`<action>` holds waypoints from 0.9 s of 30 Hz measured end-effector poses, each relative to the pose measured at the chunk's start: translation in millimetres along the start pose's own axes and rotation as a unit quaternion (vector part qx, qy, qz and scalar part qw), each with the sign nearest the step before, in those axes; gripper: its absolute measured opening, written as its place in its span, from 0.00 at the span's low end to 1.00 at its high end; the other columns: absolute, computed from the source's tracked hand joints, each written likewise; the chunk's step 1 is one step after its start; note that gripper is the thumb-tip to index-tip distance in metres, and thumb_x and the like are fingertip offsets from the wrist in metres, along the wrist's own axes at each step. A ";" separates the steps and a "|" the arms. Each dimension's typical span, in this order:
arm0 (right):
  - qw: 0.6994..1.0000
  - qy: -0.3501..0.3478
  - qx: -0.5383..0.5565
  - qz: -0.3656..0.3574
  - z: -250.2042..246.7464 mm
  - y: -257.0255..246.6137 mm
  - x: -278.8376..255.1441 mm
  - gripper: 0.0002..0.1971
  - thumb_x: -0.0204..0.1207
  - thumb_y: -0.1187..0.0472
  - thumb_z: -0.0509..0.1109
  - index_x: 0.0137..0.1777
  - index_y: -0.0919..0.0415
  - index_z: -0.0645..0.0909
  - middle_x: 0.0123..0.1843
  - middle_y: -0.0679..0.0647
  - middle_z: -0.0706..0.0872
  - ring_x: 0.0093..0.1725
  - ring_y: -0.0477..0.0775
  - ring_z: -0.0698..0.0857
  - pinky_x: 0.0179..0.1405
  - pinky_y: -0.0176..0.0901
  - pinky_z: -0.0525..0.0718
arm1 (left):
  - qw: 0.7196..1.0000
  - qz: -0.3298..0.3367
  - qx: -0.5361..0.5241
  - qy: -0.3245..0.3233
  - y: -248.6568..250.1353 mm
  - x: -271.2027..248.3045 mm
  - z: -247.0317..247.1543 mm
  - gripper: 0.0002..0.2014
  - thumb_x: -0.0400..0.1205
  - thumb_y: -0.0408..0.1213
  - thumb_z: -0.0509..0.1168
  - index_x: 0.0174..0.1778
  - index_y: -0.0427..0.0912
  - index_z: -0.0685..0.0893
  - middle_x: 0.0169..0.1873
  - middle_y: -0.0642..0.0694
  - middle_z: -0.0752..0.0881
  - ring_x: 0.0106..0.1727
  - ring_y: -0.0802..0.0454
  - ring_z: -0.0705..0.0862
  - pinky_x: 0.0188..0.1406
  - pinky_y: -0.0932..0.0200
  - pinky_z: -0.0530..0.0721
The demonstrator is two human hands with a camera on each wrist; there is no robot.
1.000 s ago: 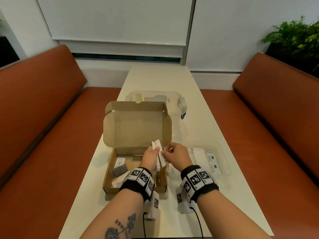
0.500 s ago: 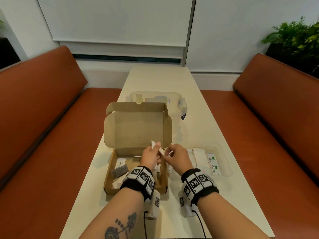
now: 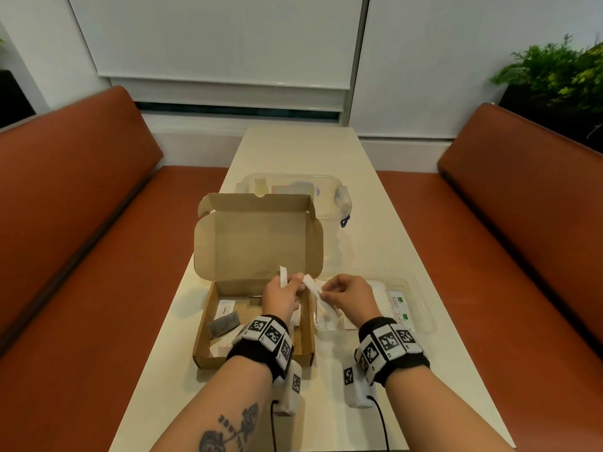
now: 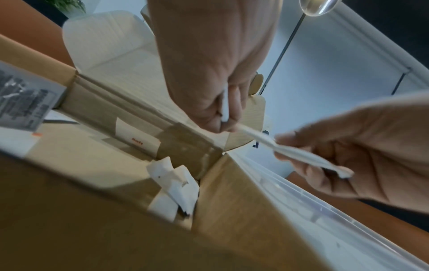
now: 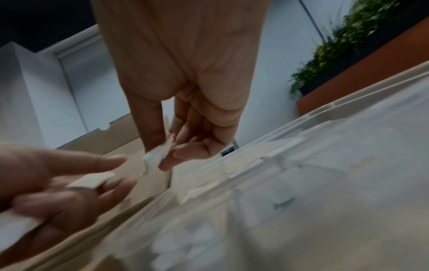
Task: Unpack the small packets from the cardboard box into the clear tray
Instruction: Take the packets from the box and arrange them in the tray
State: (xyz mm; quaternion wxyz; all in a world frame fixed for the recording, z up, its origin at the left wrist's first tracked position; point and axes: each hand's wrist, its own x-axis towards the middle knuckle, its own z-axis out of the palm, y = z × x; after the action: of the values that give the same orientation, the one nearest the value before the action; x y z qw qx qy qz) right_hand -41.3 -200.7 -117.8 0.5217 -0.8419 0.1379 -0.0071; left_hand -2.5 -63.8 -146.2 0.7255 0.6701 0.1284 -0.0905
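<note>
The open cardboard box (image 3: 204, 324) sits left of centre with its lid up; a grey packet (image 3: 224, 324) and white packets (image 4: 176, 183) lie inside. My left hand (image 3: 292, 283) hovers over the box's right side and pinches a white packet (image 3: 283, 276) upright. My right hand (image 3: 326, 293) pinches a second, long white packet (image 3: 314, 287) above the gap between the box and the clear tray (image 3: 424, 308). In the right wrist view, the right hand's packet (image 5: 160, 154) hangs over the tray's rim (image 5: 267, 155). Several packets lie in the tray.
A lidded clear container (image 3: 339, 197) stands behind the box. The narrow white table (image 3: 408, 370) runs between two orange benches (image 3: 81, 223). Cables trail from both wristbands near the table's front edge.
The hands have drawn apart: the right hand has pulled one white packet rightward, off the bunch the left hand held, and now carries it toward the tray. The left hand keeps one packet.
</note>
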 end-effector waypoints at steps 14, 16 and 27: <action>0.983 0.125 -0.124 0.057 8.1 24.9 14.5 0.09 0.71 0.73 0.61 0.43 0.64 0.82 0.40 0.57 0.85 0.40 0.57 0.81 0.41 0.45 0.80 | 0.998 -0.053 -0.032 -0.003 4.1 -2.5 2.9 0.13 0.88 0.41 0.57 0.42 0.38 0.79 0.34 0.44 0.82 0.23 0.56 0.65 0.20 0.64 0.66; 0.981 0.109 -0.151 0.055 13.3 27.4 14.8 0.11 0.73 0.72 0.62 0.50 0.63 0.83 0.46 0.59 0.87 0.45 0.57 0.83 0.43 0.41 0.78 | 0.998 -0.056 -0.035 -0.008 5.2 -3.7 2.8 0.13 0.88 0.41 0.56 0.43 0.38 0.79 0.34 0.44 0.82 0.23 0.57 0.65 0.19 0.66 0.66; 0.975 0.076 -0.204 0.039 17.1 34.0 14.2 0.13 0.77 0.67 0.65 0.60 0.61 0.82 0.55 0.56 0.87 0.56 0.55 0.83 0.56 0.41 0.78 | 0.995 -0.071 -0.071 -0.028 8.9 -7.9 2.4 0.17 0.89 0.40 0.51 0.44 0.34 0.79 0.34 0.41 0.81 0.21 0.57 0.67 0.15 0.68 0.67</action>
State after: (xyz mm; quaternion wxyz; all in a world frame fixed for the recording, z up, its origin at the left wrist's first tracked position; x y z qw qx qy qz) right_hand -32.6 -203.3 -157.4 0.3272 -0.9215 0.2083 -0.0224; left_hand -7.2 -65.8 -135.2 0.7666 0.6029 0.1614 -0.1510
